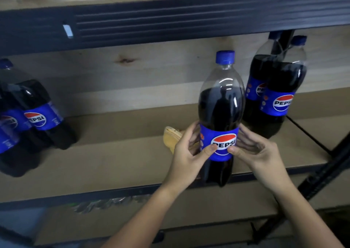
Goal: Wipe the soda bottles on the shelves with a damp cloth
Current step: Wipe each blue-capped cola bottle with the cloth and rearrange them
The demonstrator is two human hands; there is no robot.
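A Pepsi bottle with a blue cap stands upright at the front edge of the middle shelf. My left hand grips its blue label from the left, thumb on the logo. My right hand holds the label from the right, its thumb tip on the front. A yellow cloth lies on the shelf just behind my left hand, partly hidden by it. Neither hand holds the cloth.
Two Pepsi bottles stand behind to the right, beside a black upright post. Several more bottles stand at the shelf's left end. A dark metal beam of the upper shelf runs overhead. A lower shelf shows below.
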